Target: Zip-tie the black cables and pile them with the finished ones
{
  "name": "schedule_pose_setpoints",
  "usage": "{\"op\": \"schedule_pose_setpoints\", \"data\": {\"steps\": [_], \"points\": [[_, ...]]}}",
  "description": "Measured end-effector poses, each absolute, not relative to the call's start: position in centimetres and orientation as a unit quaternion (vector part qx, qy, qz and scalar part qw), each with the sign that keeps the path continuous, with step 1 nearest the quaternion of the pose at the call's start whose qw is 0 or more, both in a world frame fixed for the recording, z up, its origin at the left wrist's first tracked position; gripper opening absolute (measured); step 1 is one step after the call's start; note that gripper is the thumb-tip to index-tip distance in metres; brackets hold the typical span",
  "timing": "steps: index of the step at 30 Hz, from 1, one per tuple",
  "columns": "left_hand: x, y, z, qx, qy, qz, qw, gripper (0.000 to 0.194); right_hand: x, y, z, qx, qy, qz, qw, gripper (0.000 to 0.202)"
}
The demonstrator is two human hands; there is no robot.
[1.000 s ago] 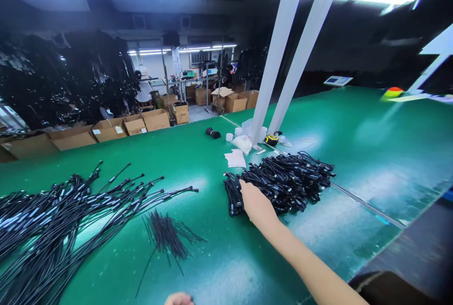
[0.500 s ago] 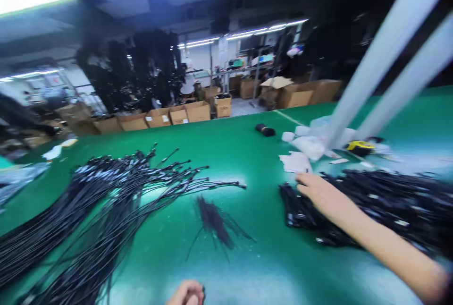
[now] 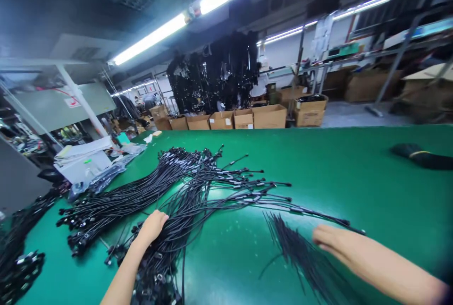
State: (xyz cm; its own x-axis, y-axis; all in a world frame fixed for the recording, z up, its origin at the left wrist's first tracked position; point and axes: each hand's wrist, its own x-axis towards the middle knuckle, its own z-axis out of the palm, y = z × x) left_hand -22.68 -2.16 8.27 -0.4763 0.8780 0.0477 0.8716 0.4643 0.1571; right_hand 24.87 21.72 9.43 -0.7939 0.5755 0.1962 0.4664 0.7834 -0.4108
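Observation:
My left hand (image 3: 154, 225) lies at the near end of a pile of black cables (image 3: 187, 210), its fingers closed round some of them. Small connectors sit on both ends of these cables, and pale sleeves show near their far ends. My right hand (image 3: 331, 239) hovers beside a loose bundle of thin black strips (image 3: 297, 246), probably cable ties. Its fingers are bent and smeared by motion, so whether it holds anything does not show. One long cable end (image 3: 348, 223) reaches just past that hand.
More black cables (image 3: 26, 267) lie at the left edge. Behind them are papers (image 3: 85, 154) and clear plastic bags (image 3: 106, 177). A banded black bundle (image 3: 421, 155) rests at the right of the green table (image 3: 339, 158). Cardboard boxes (image 3: 269, 117) stand beyond its far edge.
The view has swung left. My right hand has left the black pile on the right and come to the thin strips. My left hand has moved onto the cables.

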Motion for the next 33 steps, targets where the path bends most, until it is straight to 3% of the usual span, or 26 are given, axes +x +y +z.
{"op": "schedule_pose_setpoints", "data": {"steps": [3,6,10,14,17,20,23,26,33], "points": [[-24.6,-2.6,8.2,0.524,0.843,0.11,0.054,0.029,18.9,20.1,11.3,-0.208,-0.958,0.189,0.052,0.027],[-26.6,-3.6,7.7,0.471,0.872,0.131,0.025,0.024,14.2,19.1,11.8,-0.174,-0.971,0.166,0.009,0.029],[-29.0,-4.1,7.0,0.427,0.893,0.13,0.063,0.015,9.7,18.3,11.3,-0.134,-0.981,0.139,-0.017,0.028],[-28.2,-4.0,9.5,0.417,0.878,0.223,0.072,0.019,7.1,17.9,11.5,-0.107,-0.984,0.139,-0.013,0.027],[-23.6,-4.4,14.1,0.43,0.847,0.305,0.065,0.023,4.9,16.9,13.1,-0.121,-0.981,0.138,0.07,0.034],[-17.1,-5.6,19.1,0.483,0.797,0.338,0.133,0.024,1.3,15.2,15.3,-0.153,-0.966,0.088,0.189,0.052],[-13.4,-7.8,22.3,0.524,0.762,0.288,0.248,0.022,-2.0,15.3,17.3,-0.151,-0.969,0.029,0.191,0.024],[-14.2,-10.1,22.7,0.497,0.77,0.276,0.287,0.028,-1.8,18.9,20.0,-0.195,-0.958,-0.013,0.211,0.021],[-16.6,-12.1,18.2,0.329,0.606,0.578,0.438,0.023,8.6,28.2,27.1,-0.267,-0.899,-0.11,0.328,0.025]]}}
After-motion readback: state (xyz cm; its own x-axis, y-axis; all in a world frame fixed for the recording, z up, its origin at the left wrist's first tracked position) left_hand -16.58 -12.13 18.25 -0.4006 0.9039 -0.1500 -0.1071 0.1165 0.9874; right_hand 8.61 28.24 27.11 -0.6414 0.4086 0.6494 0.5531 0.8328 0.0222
